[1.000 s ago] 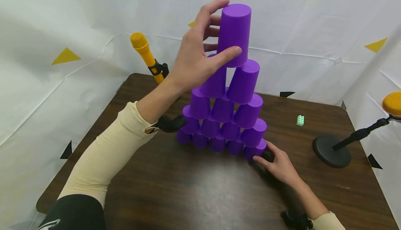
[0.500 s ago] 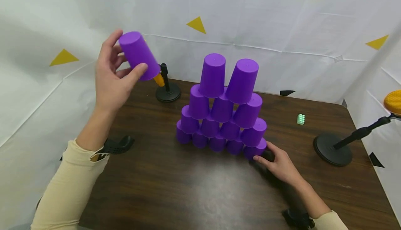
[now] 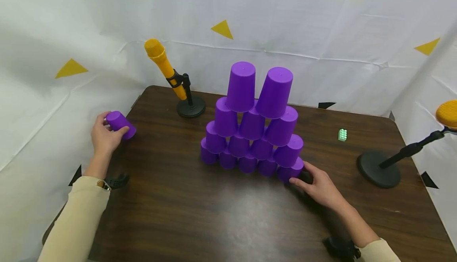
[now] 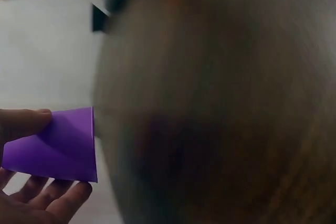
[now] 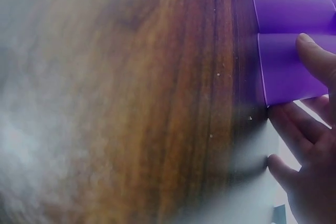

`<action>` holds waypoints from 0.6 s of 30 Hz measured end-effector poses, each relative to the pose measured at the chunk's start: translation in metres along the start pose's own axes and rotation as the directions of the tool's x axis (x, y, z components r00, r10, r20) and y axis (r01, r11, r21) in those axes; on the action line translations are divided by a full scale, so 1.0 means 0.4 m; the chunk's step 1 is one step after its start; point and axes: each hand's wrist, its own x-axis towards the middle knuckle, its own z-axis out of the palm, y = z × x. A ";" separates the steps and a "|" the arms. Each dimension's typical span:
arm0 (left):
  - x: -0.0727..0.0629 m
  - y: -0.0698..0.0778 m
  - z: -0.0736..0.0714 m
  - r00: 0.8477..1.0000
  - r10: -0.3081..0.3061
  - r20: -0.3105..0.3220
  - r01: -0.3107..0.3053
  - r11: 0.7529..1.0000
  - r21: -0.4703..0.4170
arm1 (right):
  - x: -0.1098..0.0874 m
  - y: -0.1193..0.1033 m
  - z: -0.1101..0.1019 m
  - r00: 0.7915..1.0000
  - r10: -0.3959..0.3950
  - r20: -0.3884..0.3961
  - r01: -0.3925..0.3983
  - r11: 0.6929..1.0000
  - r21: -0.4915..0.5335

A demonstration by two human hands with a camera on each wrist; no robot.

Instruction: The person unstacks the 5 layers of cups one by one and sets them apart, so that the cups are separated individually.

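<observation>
My left hand (image 3: 106, 135) grips a purple cup (image 3: 120, 124) at the table's left edge, thumb on one side and fingers on the other. The cup is tilted; in the left wrist view its rim (image 4: 95, 148) points toward the table. In the middle of the table, upside-down purple cups stand stacked in tiers, with two cups (image 3: 241, 87) on the top tier. My right hand (image 3: 319, 186) holds the bottom tier's right-end cup (image 3: 290, 171), thumb in front. The right wrist view shows that thumb (image 5: 314, 59) on the cup's wall and the fingers along its far side.
A yellow microphone (image 3: 158, 58) on a black stand (image 3: 191, 106) is behind and left of the stack. To the right are a small green toy brick (image 3: 342, 135) and another stand (image 3: 379, 169) with an orange-yellow head (image 3: 447, 114). White sheeting (image 3: 285, 16) hangs around the table (image 3: 200, 214).
From above the stack, my left hand has moved left and down with the topmost cup, now at the table's left edge. My right hand and the other cups have stayed in place.
</observation>
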 end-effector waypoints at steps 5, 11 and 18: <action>0.023 -0.050 0.013 1.000 -0.001 0.013 0.001 1.000 0.013 | 0.002 0.000 0.001 1.000 0.003 0.003 -0.003 1.000 0.004; 0.043 -0.037 0.035 0.997 0.057 0.044 -0.059 0.997 0.040 | 0.002 -0.003 -0.002 1.000 0.018 0.019 -0.018 1.000 0.009; 0.060 -0.026 0.064 0.994 0.085 0.071 -0.091 0.993 0.075 | -0.002 -0.005 -0.005 0.999 0.029 0.028 -0.029 1.000 -0.007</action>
